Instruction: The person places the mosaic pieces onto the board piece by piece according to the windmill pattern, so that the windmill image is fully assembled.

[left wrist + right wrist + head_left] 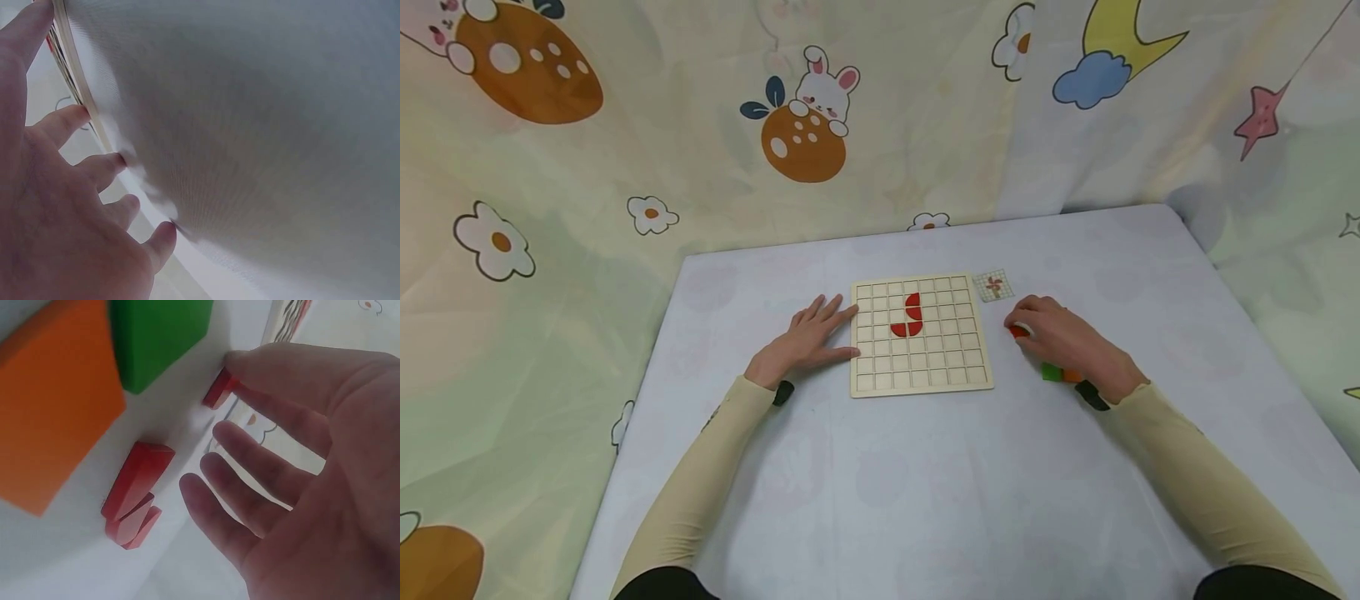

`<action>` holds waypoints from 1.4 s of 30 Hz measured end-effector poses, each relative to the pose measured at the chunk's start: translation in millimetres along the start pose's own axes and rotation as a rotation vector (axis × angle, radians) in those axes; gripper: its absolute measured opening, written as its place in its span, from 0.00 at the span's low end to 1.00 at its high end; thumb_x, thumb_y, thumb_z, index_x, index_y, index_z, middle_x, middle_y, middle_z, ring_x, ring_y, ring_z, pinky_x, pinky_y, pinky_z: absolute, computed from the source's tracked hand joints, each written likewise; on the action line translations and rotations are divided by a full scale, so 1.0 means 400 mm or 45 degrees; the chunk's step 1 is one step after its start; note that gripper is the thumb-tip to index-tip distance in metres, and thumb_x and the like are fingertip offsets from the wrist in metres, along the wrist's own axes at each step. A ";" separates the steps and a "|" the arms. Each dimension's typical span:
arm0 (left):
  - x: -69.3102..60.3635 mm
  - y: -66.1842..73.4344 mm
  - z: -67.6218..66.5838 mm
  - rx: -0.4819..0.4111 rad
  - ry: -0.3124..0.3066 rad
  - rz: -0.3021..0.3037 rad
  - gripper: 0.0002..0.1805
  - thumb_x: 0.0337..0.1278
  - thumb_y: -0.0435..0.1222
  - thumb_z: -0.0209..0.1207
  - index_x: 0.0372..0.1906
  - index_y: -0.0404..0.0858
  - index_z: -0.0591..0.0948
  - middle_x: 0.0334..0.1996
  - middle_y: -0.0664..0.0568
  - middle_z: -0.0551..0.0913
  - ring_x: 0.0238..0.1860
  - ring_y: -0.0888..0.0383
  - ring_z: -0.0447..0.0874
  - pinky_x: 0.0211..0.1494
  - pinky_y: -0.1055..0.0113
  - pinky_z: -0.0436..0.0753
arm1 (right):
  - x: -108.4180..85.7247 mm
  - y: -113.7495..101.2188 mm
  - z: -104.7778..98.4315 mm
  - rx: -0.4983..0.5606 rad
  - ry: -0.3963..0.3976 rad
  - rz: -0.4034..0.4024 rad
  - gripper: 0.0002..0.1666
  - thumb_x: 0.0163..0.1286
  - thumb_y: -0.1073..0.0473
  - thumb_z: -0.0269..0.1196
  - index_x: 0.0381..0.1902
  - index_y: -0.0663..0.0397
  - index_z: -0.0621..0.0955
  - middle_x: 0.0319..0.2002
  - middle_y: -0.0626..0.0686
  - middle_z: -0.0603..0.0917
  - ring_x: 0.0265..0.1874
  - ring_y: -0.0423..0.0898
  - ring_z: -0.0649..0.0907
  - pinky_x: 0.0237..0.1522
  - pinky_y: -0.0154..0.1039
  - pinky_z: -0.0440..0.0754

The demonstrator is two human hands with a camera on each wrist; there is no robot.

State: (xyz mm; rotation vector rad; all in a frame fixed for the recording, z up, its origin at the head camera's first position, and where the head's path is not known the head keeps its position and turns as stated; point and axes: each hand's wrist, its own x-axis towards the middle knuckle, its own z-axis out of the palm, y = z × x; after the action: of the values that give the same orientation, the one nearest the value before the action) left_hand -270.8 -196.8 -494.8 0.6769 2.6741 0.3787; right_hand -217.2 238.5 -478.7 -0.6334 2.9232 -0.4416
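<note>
A square wooden grid board [872,367] lies on the table, with several red quarter-round pieces [914,328] set in its middle cells. My left hand [801,342] rests at the board's left side, fingers spread, with the thumb and index finger touching its edge. To the right of the board, my right hand [1067,337] pinches a small red piece [217,390] between thumb and index finger, low over the tabletop. Its other fingers are loosely extended. More red pieces [137,484] lie on the table beneath that hand, close to a green block [159,344] and an orange block [62,406].
A small pattern card [994,286] with a reddish figure on a grid lies beside the board's upper right corner. The white-covered table [880,492] meets a cartoon-printed cloth [700,125] hanging at its back and sides.
</note>
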 end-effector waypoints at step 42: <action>0.005 -0.007 0.003 0.026 0.020 0.024 0.49 0.60 0.70 0.53 0.81 0.59 0.51 0.83 0.51 0.41 0.83 0.45 0.29 0.80 0.40 0.44 | 0.043 -0.026 -0.019 -0.063 0.035 -0.155 0.08 0.65 0.65 0.64 0.41 0.52 0.83 0.38 0.52 0.80 0.36 0.49 0.75 0.40 0.43 0.76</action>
State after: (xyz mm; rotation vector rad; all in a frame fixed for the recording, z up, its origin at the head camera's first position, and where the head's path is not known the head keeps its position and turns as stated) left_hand -273.1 -198.0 -497.6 0.7089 2.6919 0.3636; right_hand -230.1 224.3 -469.1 -0.8222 2.9402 -0.3944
